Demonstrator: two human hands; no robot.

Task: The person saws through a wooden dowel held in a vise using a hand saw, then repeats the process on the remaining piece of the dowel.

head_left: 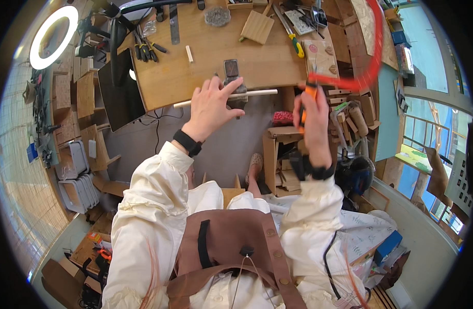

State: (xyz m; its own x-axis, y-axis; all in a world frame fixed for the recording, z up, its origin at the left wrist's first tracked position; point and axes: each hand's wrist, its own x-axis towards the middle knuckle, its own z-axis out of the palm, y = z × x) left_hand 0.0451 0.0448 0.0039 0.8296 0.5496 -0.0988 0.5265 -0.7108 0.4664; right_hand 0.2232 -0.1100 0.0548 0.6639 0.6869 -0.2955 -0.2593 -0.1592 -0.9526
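My left hand (210, 105) lies over a pale wooden dowel (262, 93), with its fingers spread and the thumb stretched out. Part of the dowel is hidden under the palm. The dowel crosses a small dark vise (235, 82) at the table's near edge; whether the jaws grip it cannot be made out. Off to the right, my right hand (315, 116) is closed around the orange and black handle of a saw with a red bowed frame (373, 62). The saw is raised away from the dowel. Its thin blade is blurred and hard to see.
On the wooden table (200, 77) lie pliers (146, 50), a short wood stick (189, 54), a steel ruler (174, 26), a square wood block (257, 27) and a yellow-green-handled tool (297, 45). A black monitor (120, 92) stands left. Wood scraps fill a cardboard box (283, 170) below.
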